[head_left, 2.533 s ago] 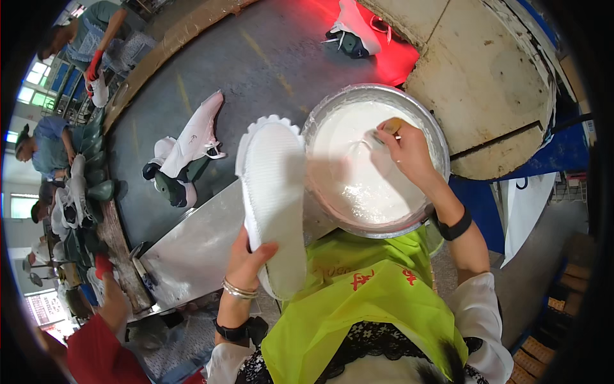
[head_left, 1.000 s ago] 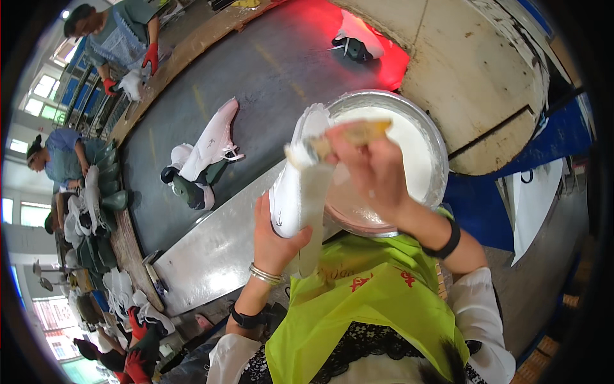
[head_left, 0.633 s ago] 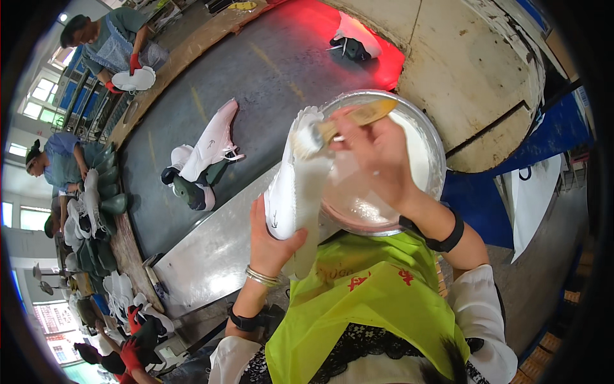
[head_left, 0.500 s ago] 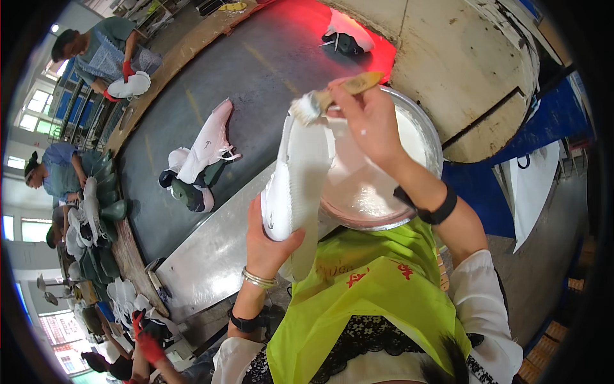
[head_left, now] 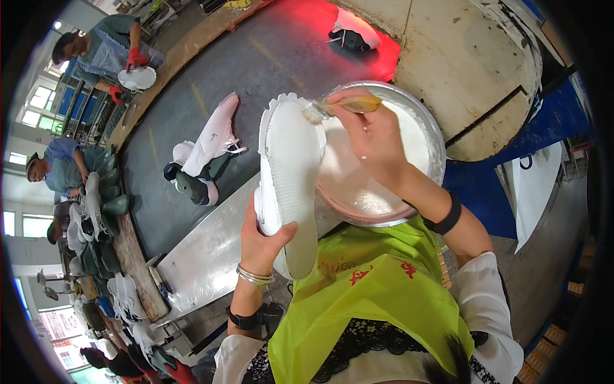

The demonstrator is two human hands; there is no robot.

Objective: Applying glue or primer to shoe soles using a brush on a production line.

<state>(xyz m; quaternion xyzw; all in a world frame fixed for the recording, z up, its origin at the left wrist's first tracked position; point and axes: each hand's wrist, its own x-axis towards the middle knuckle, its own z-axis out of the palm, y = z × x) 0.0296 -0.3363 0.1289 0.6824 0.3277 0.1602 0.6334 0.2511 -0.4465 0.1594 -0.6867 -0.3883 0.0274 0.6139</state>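
Observation:
A white shoe [head_left: 291, 169] is gripped in my left hand [head_left: 262, 240], its ribbed sole turned up toward me and its toe pointing away. My thumb lies along the edge of the sole. In my right hand [head_left: 374, 141] is a paintbrush [head_left: 352, 105] with a wooden handle, the fingers closed round it. Its whitish bristles touch the sole's edge near the toe, on the right side. Just under my right hand stands a round metal basin [head_left: 435, 137] holding white liquid [head_left: 364, 185]. A white spot shows on my right hand.
Several shoes [head_left: 208, 141] lie in a pile on the dark conveyor belt [head_left: 166, 102]. Another shoe [head_left: 352, 32] sits under red light at the far end. A metal ledge [head_left: 204, 256] borders the belt. Co-workers [head_left: 109, 54] handle shoes along the left side.
The shoe has turned so more of its sole faces me. My right hand has brought the brush down from above the toe to the sole's right edge.

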